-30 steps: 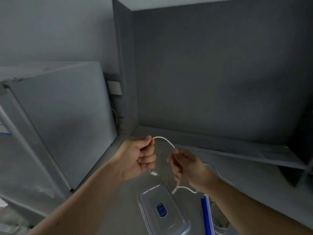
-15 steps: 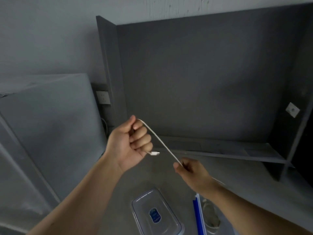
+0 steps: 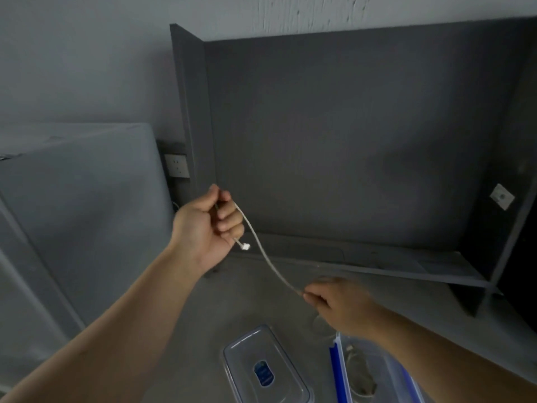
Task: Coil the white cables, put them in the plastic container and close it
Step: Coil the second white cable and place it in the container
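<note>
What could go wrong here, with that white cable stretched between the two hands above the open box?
The white cable runs taut between the left hand and right hand; pulling harder may strain it where the connector pokes out of the fist. The rest, trailing below the right hand, could snag the container or the cable already inside. The lid lies loose nearby and might get knocked.
</note>
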